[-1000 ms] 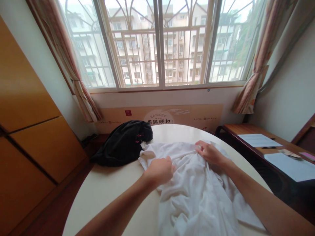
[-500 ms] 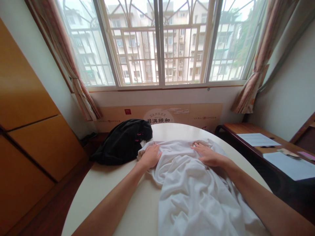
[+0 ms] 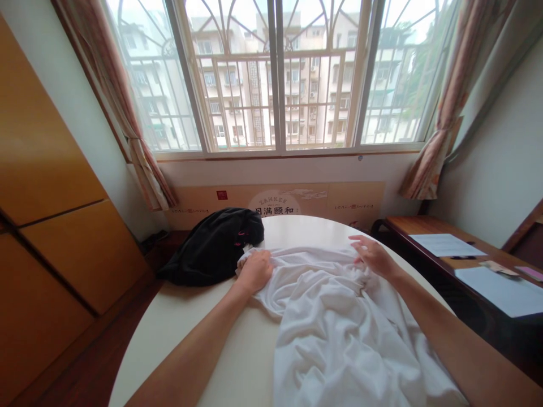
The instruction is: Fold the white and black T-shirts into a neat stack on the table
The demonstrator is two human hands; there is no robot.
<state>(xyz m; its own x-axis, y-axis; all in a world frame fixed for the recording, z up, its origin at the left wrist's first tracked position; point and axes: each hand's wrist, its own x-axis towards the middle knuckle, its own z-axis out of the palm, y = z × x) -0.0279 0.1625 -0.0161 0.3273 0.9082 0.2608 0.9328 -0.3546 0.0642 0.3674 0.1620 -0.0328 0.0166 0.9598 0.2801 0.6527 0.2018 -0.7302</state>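
A crumpled white cloth garment (image 3: 339,345) lies across the round cream table (image 3: 169,345), spilling over its near edge. My left hand (image 3: 255,272) rests on the garment's far left corner, with the fingers curled into the fabric. My right hand (image 3: 374,256) hovers at the far right part of the garment, fingers spread and holding nothing. Just left of the garment sits a black cloth bundle (image 3: 214,246) with a small pink mark, touching the white fabric's corner.
A dark wooden desk (image 3: 424,226) with white papers (image 3: 445,245) and a pen (image 3: 463,257) stands to the right. A wooden wardrobe (image 3: 55,169) fills the left side. Behind the table are a wall panel and a barred window with curtains.
My right hand has lifted off the cloth and moved right, its fingers spreading. My left hand has drawn slightly nearer, bunching the fabric under it.
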